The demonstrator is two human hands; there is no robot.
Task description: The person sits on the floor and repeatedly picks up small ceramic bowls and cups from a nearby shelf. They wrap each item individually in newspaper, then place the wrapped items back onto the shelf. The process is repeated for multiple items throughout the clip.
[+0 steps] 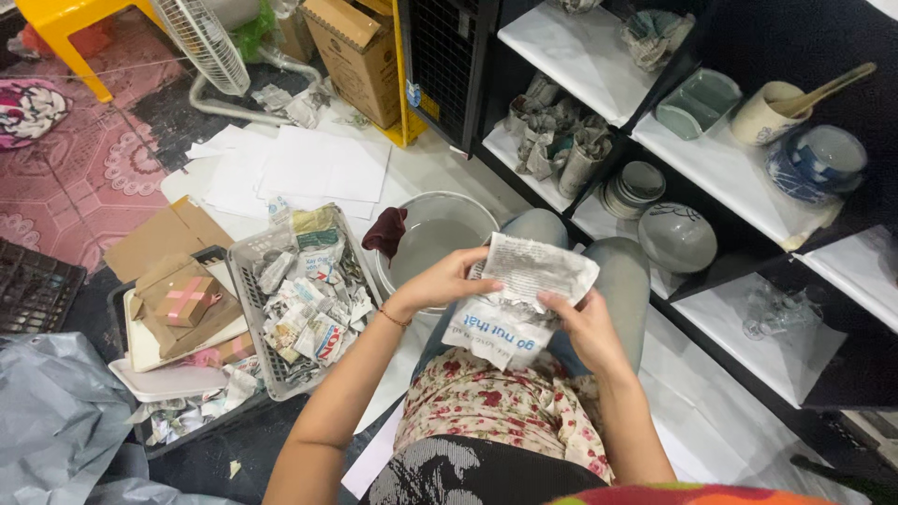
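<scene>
Both my hands hold a bundle wrapped in crumpled newspaper (524,290) over my lap. My left hand (444,279) grips the bundle's left side, fingers curled onto the paper's top edge. My right hand (585,323) holds the lower right side with the thumb on the paper. What is inside the wrapping is hidden. Just beyond the bundle stands a grey bucket (440,220) with a dark red cloth (385,232) draped over its rim.
A grey plastic basket (245,281) full of crumpled newspaper sits to the left, beside a tray with a small taped box (185,299). Black shelves (711,159) on the right hold ceramic bowls, cups and paper-wrapped pieces. White paper sheets (299,168), a cardboard box (360,56) and a fan (201,37) lie beyond.
</scene>
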